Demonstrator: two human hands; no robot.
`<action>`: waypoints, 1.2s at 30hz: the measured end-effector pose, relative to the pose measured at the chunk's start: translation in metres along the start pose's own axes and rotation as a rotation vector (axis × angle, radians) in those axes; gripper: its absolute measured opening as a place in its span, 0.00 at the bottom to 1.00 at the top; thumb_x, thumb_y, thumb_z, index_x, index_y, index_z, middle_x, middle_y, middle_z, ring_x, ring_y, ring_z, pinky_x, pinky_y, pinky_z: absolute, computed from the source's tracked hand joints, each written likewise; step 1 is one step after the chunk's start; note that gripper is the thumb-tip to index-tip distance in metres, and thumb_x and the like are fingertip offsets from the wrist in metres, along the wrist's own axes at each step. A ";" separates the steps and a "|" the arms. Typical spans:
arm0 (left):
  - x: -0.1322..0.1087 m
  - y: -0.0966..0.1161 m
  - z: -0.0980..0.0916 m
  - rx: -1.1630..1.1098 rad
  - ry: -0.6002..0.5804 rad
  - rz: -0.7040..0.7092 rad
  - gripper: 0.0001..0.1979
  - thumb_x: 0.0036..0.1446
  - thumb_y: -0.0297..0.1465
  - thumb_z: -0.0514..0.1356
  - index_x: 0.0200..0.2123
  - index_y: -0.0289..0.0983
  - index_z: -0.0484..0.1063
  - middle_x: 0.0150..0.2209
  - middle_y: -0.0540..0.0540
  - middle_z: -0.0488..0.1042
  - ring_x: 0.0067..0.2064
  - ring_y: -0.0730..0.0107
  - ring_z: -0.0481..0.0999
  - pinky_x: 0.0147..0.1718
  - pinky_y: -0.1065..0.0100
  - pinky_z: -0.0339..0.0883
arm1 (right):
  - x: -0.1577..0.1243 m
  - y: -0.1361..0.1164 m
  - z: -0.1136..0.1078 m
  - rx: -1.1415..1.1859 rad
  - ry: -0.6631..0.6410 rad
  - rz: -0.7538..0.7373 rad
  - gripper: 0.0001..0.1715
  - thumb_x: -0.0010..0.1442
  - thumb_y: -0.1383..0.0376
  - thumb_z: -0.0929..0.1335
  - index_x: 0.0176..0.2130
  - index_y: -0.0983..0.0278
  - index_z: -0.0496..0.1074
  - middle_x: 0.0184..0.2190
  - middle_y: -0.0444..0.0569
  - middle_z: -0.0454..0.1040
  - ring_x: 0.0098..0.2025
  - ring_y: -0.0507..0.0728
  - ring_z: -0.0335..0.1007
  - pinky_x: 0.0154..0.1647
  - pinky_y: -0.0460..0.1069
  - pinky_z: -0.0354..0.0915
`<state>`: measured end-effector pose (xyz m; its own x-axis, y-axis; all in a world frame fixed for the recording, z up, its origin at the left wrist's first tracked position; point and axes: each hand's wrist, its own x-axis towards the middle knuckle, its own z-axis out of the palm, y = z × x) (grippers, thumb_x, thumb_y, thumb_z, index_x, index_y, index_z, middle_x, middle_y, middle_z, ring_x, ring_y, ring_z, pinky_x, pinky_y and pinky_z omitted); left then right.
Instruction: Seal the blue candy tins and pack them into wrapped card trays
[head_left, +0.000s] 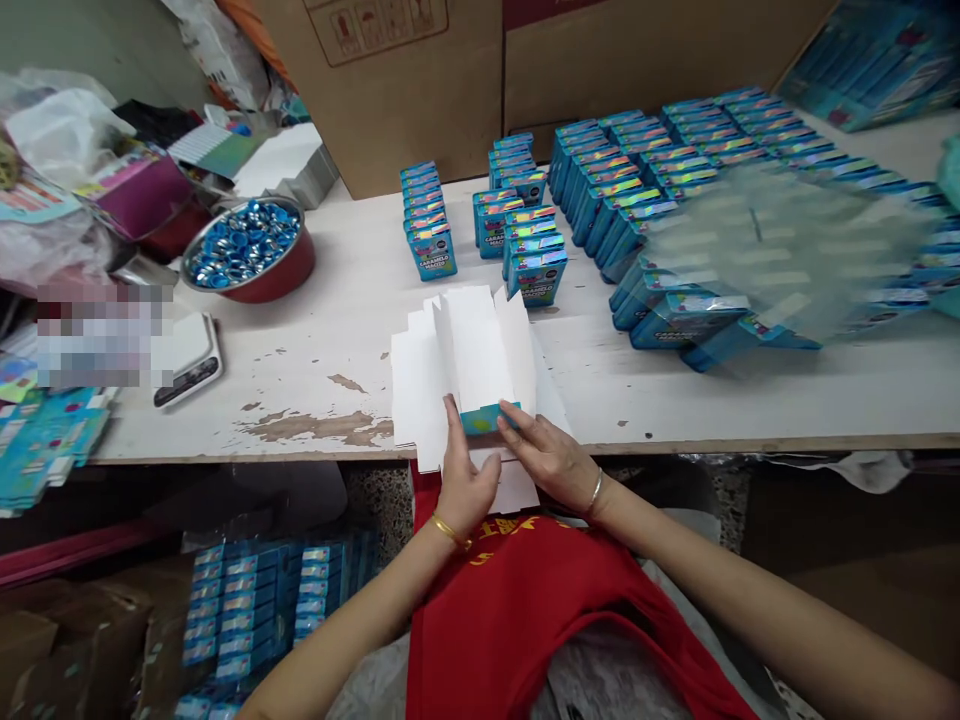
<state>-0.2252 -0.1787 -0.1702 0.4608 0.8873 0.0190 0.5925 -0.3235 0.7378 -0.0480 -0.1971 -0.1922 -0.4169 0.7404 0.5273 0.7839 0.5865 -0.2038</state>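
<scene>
A partly folded carton point(480, 345), white inside, lies in front of me with its side walls raised and a blue end flap point(480, 419) turned up nearest me. Along its left wall and near corner rests my left hand point(466, 485), steadying the carton with the thumb apart from the other fingers. My right hand point(553, 458) presses its fingertips on the right end of the blue flap. Flat white carton blanks point(416, 385) lie in a pile beneath. The fingers' undersides are hidden.
Filled rows of small blue boxes point(615, 190) stand at the back right, partly under a blurred translucent sheet point(787, 250). A red bowl point(281, 272) holds blue wrapped candies. A white scale point(189, 360) sits left. Flat printed cartons point(52, 440) overhang the table edge.
</scene>
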 end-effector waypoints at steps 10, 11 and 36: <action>0.009 0.008 -0.017 -0.103 0.076 -0.074 0.43 0.60 0.29 0.53 0.67 0.36 0.23 0.69 0.35 0.42 0.67 0.56 0.52 0.63 0.53 0.52 | 0.010 -0.004 0.013 -0.156 0.016 0.092 0.17 0.64 0.72 0.62 0.52 0.68 0.69 0.48 0.57 0.74 0.32 0.56 0.62 0.32 0.52 0.62; 0.009 0.008 -0.023 -0.032 0.095 -0.025 0.43 0.60 0.29 0.53 0.67 0.36 0.23 0.69 0.34 0.40 0.68 0.55 0.49 0.63 0.52 0.51 | 0.012 -0.005 0.013 -0.178 0.021 0.112 0.14 0.64 0.72 0.62 0.48 0.68 0.71 0.45 0.55 0.75 0.32 0.56 0.61 0.30 0.51 0.61; 0.122 0.051 -0.062 0.548 -0.888 -0.072 0.29 0.49 0.25 0.61 0.55 0.32 0.57 0.40 0.43 0.78 0.39 0.64 0.77 0.32 0.70 0.66 | 0.017 -0.013 0.007 0.185 0.191 0.328 0.31 0.63 0.64 0.62 0.63 0.62 0.50 0.66 0.62 0.47 0.58 0.62 0.61 0.43 0.53 0.69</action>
<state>-0.1798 -0.0670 -0.0888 0.6010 0.4212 -0.6793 0.7538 -0.5813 0.3065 -0.0688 -0.1896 -0.1863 -0.0530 0.8338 0.5495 0.7576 0.3921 -0.5219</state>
